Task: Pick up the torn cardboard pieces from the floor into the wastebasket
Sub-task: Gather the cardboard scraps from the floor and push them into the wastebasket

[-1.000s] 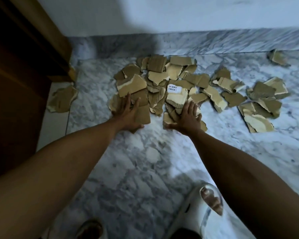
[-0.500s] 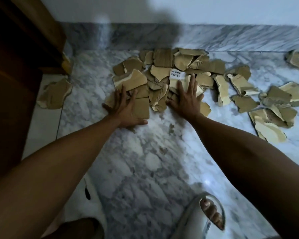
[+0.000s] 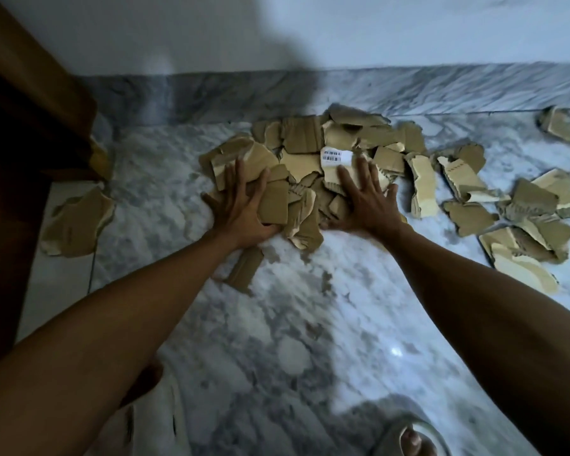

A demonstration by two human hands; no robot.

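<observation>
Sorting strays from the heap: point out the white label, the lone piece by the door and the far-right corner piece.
white label point(image 3: 335, 157), head view, its middle.
lone piece point(image 3: 76, 225), head view, its face.
corner piece point(image 3: 561, 126), head view, its middle.

You will find one white label point(image 3: 336, 157) on a cardboard piece point(image 3: 334, 172), just beyond your right hand point(image 3: 367, 205). Its barcode and print are too blurred to read.

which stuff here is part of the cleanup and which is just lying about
Part of the job:
- heap of torn brown cardboard pieces
- scattered cardboard pieces to the right
- lone cardboard piece by the door
- left hand, flat on the heap
- right hand, likewise

Just there:
- dark wooden door
- white slipper
</observation>
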